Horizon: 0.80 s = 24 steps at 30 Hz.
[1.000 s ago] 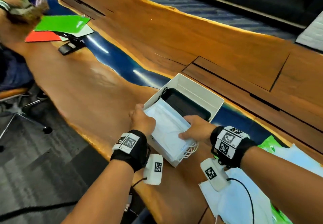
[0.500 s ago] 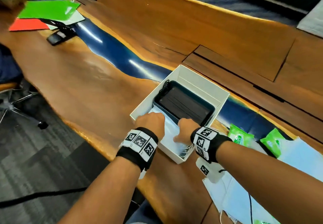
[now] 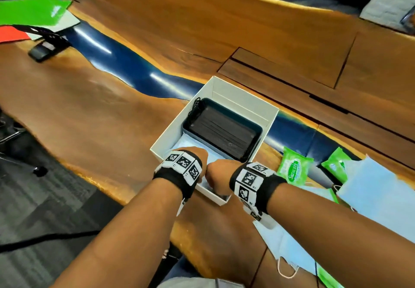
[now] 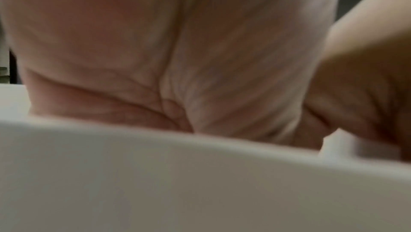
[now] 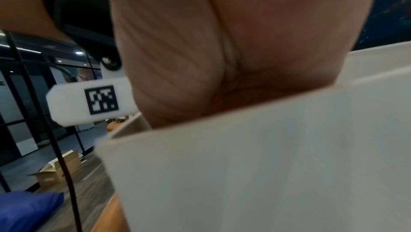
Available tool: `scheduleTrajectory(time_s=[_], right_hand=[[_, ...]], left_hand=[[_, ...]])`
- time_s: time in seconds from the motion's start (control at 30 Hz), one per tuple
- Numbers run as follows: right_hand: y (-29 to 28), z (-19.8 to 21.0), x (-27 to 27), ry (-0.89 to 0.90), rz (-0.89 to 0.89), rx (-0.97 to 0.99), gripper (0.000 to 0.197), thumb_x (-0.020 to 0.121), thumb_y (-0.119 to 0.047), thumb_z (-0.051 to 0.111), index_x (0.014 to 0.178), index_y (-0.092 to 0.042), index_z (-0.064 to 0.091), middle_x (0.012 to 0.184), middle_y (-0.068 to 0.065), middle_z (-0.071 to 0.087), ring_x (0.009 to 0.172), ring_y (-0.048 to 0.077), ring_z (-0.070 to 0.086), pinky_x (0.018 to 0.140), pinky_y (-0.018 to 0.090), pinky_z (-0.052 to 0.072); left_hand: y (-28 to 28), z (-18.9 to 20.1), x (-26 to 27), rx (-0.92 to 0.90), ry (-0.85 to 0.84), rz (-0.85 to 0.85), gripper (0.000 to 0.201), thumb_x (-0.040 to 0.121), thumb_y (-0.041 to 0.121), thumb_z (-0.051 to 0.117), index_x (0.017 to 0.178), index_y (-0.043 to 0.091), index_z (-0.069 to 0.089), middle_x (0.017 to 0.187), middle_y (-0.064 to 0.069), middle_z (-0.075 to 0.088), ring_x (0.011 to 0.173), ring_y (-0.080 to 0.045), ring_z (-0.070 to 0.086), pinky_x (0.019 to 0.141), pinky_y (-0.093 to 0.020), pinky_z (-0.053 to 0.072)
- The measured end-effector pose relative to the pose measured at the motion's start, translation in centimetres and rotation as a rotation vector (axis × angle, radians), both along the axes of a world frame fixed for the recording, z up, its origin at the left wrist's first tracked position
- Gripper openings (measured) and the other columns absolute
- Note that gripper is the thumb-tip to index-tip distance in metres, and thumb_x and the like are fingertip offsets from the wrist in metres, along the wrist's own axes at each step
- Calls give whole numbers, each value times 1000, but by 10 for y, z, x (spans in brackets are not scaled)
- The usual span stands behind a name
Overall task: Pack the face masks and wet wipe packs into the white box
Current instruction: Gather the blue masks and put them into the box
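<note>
The white box (image 3: pixel 244 94) stands open on the wooden table. In its far half a dark tray holds black face masks (image 3: pixel 222 133). A stack of pale blue masks (image 3: pixel 210 155) lies in the near half. My left hand (image 3: pixel 190 152) and right hand (image 3: pixel 219 175) both reach down into that near end, onto the pale stack. Their fingers are hidden behind the backs of the hands. The wrist views show only my left palm (image 4: pixel 177 60) and right palm (image 5: pixel 222 42) above the box wall (image 4: pixel 177 183) (image 5: pixel 266 165). Two green wet wipe packs (image 3: pixel 294 168) (image 3: pixel 335 164) lie right of the box.
Loose pale blue masks (image 3: pixel 377 197) (image 3: pixel 289 251) are spread on the table at the right. A green folder (image 3: pixel 33 13), a red sheet (image 3: pixel 11 34) and a black device (image 3: pixel 42 49) lie far left. The table's front edge runs just left of the box.
The pale mask stack, held tilted over the box rim a second ago, now lies down inside the box. Both hands have followed it in. The head view has shifted right, showing the wipe packs.
</note>
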State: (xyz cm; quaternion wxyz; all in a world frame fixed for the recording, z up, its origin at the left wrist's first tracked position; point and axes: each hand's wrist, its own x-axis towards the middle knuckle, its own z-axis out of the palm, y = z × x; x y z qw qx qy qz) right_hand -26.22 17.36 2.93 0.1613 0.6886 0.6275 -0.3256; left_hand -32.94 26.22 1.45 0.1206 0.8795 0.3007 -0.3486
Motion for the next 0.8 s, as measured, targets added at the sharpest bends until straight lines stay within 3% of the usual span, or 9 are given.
scheduleTrajectory(time_s=[0.07, 0.13, 0.2, 0.33, 0.4, 0.5, 0.63, 0.7, 0.8], right_hand=[[-2, 0, 1, 17, -18, 18, 11, 84, -13, 64, 75, -17, 58, 63, -2, 49, 62, 22, 51, 53, 25, 37], [-5, 1, -1, 43, -13, -21, 6, 84, -11, 63, 88, -12, 68, 71, 3, 57, 66, 24, 53, 52, 23, 37], [-8, 4, 0, 106, -44, -22, 16, 84, -9, 62, 97, -9, 72, 80, 6, 63, 71, 26, 56, 53, 23, 42], [-27, 34, 19, 270, -195, 240, 18, 87, -10, 58, 93, -9, 75, 92, 8, 72, 80, 26, 63, 72, 33, 55], [-50, 56, 39, 370, -339, 429, 17, 90, -13, 58, 93, -12, 74, 94, 2, 73, 84, 18, 64, 74, 28, 52], [-100, 73, 77, 443, -614, 582, 10, 89, -14, 63, 87, -12, 73, 81, -4, 71, 72, 6, 63, 67, 22, 50], [-170, 43, 130, 291, -930, 524, 7, 85, -11, 67, 80, -9, 71, 70, -1, 68, 64, 13, 64, 65, 31, 55], [-206, 25, 146, 223, -1075, 466, 9, 84, -11, 66, 77, -6, 70, 72, 4, 70, 68, 23, 67, 62, 30, 54], [-251, -3, 154, 167, -1204, 329, 10, 82, -13, 69, 72, -12, 68, 76, 5, 68, 70, 23, 65, 58, 23, 47]], left_hand=[[-1, -2, 1, 6, 0, -7, 20, 75, 21, 79, 82, 15, 61, 76, -2, 62, 73, -27, 61, 75, -34, 54], [-2, -6, 0, 15, 27, -9, 23, 75, 22, 79, 91, 10, 67, 80, -5, 67, 77, -27, 65, 74, -33, 55], [-4, -1, 1, 7, 42, -17, 23, 76, 23, 78, 92, 10, 69, 89, -7, 71, 83, -27, 68, 78, -35, 57], [-3, 32, 11, 8, -27, -10, 20, 84, 25, 65, 102, 16, 68, 108, -5, 68, 100, -29, 66, 83, -37, 53], [-8, 57, 17, 14, -145, 17, 10, 86, 27, 60, 91, 24, 69, 104, -4, 69, 96, -29, 65, 86, -38, 53], [-36, 90, 32, -75, -391, 31, 12, 87, 30, 62, 77, 26, 67, 91, 3, 68, 90, -23, 64, 85, -38, 54], [-90, 101, 65, -238, -527, -36, 15, 88, 26, 63, 74, 25, 67, 83, 6, 66, 73, -15, 61, 76, -31, 53], [-116, 83, 79, -276, -507, -83, 12, 87, 24, 62, 79, 20, 70, 87, 3, 68, 81, -18, 63, 78, -32, 54], [-153, 40, 97, -254, -411, -175, 22, 85, 32, 65, 93, 15, 74, 102, 0, 68, 101, -21, 61, 88, -31, 49]])
